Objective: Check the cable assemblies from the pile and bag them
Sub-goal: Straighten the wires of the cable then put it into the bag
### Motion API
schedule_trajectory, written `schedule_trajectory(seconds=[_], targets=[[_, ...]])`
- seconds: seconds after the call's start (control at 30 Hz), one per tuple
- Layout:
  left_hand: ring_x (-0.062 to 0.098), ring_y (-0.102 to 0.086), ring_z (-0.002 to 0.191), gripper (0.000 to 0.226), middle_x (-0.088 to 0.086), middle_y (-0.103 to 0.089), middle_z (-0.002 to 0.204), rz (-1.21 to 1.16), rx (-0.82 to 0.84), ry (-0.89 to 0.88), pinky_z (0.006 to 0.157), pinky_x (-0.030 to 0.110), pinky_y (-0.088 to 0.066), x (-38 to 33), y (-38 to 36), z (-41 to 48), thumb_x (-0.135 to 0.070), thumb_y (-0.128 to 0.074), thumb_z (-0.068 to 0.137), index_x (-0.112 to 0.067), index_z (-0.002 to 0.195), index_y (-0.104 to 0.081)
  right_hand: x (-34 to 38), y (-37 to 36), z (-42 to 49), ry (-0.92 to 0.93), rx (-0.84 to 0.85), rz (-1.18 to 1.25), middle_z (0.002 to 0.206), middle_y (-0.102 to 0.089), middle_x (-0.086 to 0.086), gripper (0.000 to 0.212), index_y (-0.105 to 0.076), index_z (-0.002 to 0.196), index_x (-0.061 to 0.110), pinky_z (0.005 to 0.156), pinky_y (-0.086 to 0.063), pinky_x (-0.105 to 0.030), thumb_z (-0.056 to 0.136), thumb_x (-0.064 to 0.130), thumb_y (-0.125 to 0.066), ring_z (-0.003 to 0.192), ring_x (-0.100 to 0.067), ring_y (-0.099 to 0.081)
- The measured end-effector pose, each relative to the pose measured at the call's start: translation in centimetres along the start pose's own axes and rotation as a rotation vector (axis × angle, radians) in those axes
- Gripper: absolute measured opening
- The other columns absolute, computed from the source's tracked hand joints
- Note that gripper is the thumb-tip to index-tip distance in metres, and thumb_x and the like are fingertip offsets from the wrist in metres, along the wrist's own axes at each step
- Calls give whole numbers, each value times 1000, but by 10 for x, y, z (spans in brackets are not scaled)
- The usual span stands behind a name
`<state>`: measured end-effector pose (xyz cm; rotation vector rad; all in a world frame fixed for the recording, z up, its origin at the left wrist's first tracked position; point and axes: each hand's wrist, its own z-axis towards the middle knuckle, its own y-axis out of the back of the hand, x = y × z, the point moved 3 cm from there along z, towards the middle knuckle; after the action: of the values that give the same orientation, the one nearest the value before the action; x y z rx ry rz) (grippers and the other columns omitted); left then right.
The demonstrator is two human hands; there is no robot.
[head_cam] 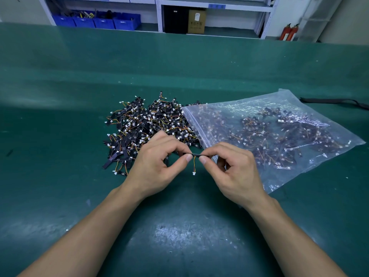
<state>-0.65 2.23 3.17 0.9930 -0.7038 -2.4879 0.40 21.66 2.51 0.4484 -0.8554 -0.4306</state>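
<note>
A green work mat (179, 226) covers a long bench. Beyond it stands pale metal shelving (159, 15) with blue bins (103, 22), a cardboard box (196, 22) and two red fire extinguishers (289, 32) at floor level.

The pile (143, 124) of cable assemblies lies on the mat: black strips with thin orange, yellow and red wires and small white plugs, heaped loosely. Just right of the pile, its near corner overlapping the pile's right edge, lies a clear zip bag (279, 136). It lies flat and holds many more of the same assemblies. Well right of the pile and past the bag's far corner, a black strap (335, 100) lies on the mat.

At the near edge of the pile both hands hold one cable assembly (196, 155) above the mat. The left hand (157, 166) pinches the left end of its black strip between thumb and forefinger, the other fingers curled. The right hand (235, 168) pinches the right end the same way. The strip lies level between them, and its wires hang down from the middle with the white plug (194, 172) at the bottom.
</note>
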Motion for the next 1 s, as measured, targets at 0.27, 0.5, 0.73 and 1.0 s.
schedule_trajectory(seconds=[0.27,0.5,0.73,1.0], targets=[[16,-54,79,6,-9,-66,80,-10,14,5,75,26,-42,1,0,-1,-15,-73,88,-12,84,-72,0,-1,0,-6,15,1,79,-64,14,4,-74,87,20,54,-45,-35,90,21,-73,54,-14,-52],[16,-52,77,8,-8,-64,78,-6,9,0,72,28,-42,1,-2,-1,-15,-72,90,-11,83,-71,2,0,0,-25,1,23,79,-64,17,3,-74,87,22,53,-44,-33,89,24,-72,51,-17,-50],[20,-54,78,7,-8,-67,79,-24,16,0,72,33,-45,1,-1,-1,-18,-72,90,-12,85,-73,3,1,0,-6,-14,6,77,-61,15,6,-71,83,19,51,-42,-34,89,18,-70,51,-16,-50],[20,-53,76,11,-6,-64,75,-2,-1,-5,71,33,-45,0,-1,-1,-17,-70,91,-12,81,-70,4,2,0,-24,-13,31,79,-62,20,6,-74,90,21,51,-42,-32,87,25,-71,49,-16,-48]])
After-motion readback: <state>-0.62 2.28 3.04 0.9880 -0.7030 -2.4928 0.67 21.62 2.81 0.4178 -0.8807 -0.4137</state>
